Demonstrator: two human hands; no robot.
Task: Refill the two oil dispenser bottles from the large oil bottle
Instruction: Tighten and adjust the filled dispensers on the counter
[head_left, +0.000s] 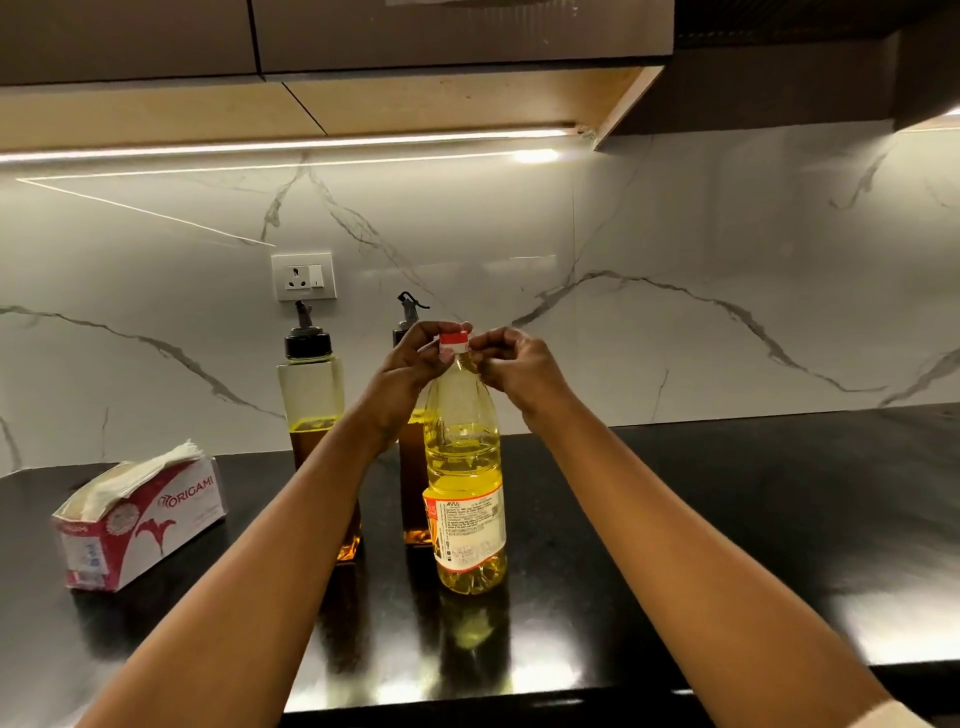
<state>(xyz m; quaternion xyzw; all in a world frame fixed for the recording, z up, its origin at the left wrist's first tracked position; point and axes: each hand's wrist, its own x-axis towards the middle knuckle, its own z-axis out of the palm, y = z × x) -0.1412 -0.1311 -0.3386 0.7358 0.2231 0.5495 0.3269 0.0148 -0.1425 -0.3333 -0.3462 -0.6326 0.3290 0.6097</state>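
- Both hands are up at the red cap (453, 342) of the large oil bottle (466, 467). The left hand (410, 364) curls its fingers round the cap, and the right hand (519, 366) pinches its rim from the other side.
- The bottle stands upright on the dark surface (727, 519), cap on.
- Just behind it are the left dispenser bottle (311, 395) and the second dispenser bottle (412, 483) — the second partly hidden by my left arm.
- A tissue box (140, 519) lies far left.
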